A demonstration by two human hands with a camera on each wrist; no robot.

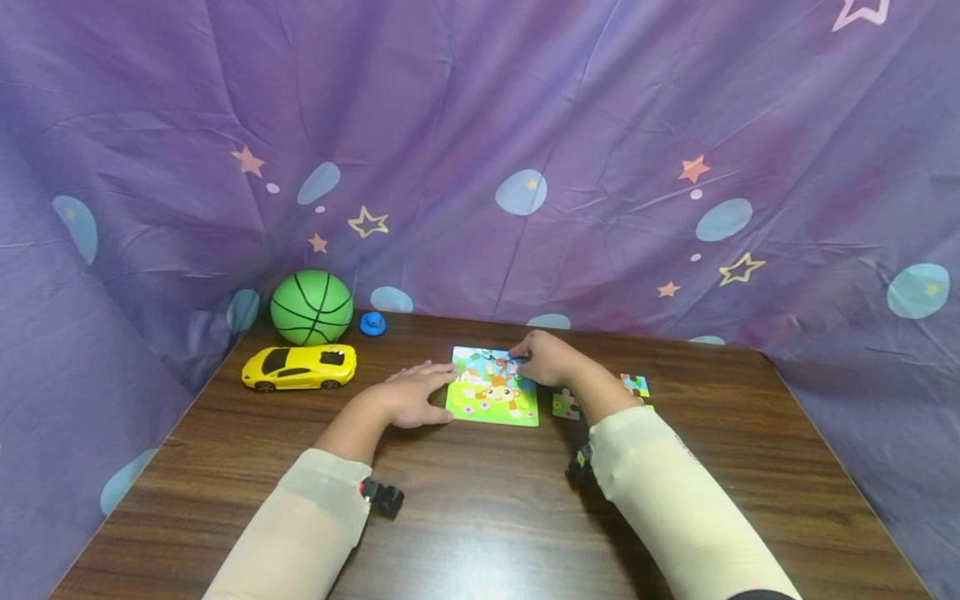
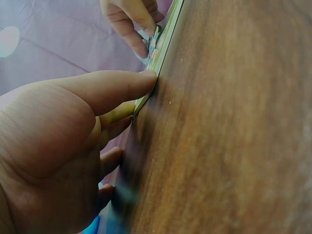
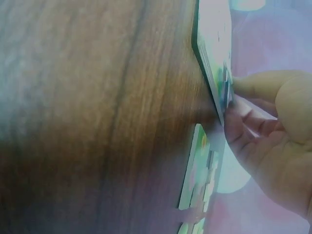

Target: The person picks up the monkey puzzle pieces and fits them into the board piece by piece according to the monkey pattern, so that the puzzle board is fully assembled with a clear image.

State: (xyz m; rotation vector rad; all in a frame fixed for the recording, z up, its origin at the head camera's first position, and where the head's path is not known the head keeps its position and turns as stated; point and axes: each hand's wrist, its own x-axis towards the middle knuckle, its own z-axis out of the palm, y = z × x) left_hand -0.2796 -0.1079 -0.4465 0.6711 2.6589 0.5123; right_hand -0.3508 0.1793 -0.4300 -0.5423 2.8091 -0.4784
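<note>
A square jigsaw puzzle [image 1: 480,408] with a monkey picture lies on the wooden table between the hands. My left hand [image 1: 412,396] rests along its left side, fingers spread and fairly straight. In the left wrist view the thumb [image 2: 122,87] lies at the puzzle's edge. At the puzzle's upper right, my right hand [image 1: 553,360] pinches a puzzle piece [image 2: 155,39] between thumb and fingers, close over the picture. The right wrist view shows these fingertips right at the puzzle's edge, where they hide most of the piece.
Loose puzzle pieces [image 1: 566,405] lie right of the puzzle, partly behind the right forearm. At the back left are a green ball [image 1: 312,307], a yellow toy car [image 1: 300,368] and a small blue toy [image 1: 372,324]. A purple curtain [image 1: 450,125] hangs behind the table.
</note>
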